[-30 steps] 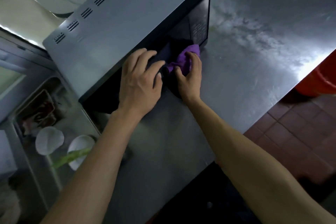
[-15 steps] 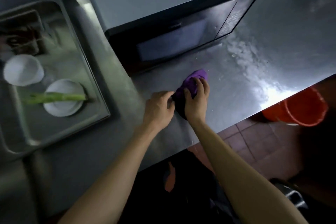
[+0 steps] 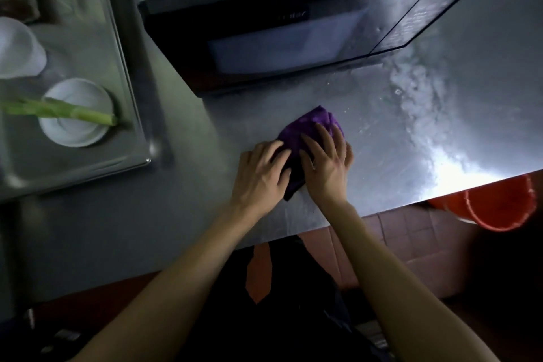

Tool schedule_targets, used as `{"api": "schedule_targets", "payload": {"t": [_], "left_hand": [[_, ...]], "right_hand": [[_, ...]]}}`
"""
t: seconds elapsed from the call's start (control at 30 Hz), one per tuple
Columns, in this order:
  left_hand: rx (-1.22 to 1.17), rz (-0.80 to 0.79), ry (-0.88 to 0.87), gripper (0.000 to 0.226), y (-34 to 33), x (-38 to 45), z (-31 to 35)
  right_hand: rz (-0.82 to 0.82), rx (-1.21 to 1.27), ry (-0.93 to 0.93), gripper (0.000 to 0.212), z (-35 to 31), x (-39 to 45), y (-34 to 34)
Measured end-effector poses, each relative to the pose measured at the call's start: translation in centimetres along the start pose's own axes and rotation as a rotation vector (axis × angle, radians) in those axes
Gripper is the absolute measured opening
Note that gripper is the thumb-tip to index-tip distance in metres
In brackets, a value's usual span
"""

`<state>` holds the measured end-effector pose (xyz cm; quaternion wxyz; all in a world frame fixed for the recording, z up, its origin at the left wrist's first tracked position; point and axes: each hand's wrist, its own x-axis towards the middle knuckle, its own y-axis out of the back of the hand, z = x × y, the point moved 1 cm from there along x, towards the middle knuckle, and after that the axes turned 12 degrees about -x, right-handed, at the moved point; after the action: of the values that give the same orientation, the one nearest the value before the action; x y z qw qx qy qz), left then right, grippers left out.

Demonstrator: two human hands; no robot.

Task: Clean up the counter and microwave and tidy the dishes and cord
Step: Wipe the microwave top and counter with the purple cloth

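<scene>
Purple cloth (image 3: 311,126) lay bunched on the steel surface (image 3: 411,138) before the microwave (image 3: 293,26); left hand (image 3: 261,173) and right hand (image 3: 329,164) pressed it flat-fingered, neither grip closed, likely to wipe.

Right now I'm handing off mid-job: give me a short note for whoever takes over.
Left hand and right hand: both lie on the purple cloth, fingers fairly straight, pressing it to the steel counter in front of the microwave, door closed.
Wet smears remain right of the cloth.
White bowl with a green stalk across it sits in the sink, beside a white cup.
Left: finish wiping, dishes, cord (not in view).
</scene>
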<state>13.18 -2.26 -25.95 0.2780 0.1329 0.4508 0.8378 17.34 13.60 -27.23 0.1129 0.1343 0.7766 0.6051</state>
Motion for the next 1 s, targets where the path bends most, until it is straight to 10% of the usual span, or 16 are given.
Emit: {"api": "schedule_targets", "payload": {"t": [0.3, 1.0], "left_hand": [[0.125, 0.060, -0.040, 0.037, -0.5, -0.4, -1.2], [0.121, 0.077, 0.171, 0.049, 2.7, -0.5, -6.8]], "right_hand": [[-0.131, -0.080, 0.408, 0.052, 3.8, 1.3, -1.3], [-0.346, -0.204, 0.476, 0.067, -5.0, 5.0, -1.7]]}}
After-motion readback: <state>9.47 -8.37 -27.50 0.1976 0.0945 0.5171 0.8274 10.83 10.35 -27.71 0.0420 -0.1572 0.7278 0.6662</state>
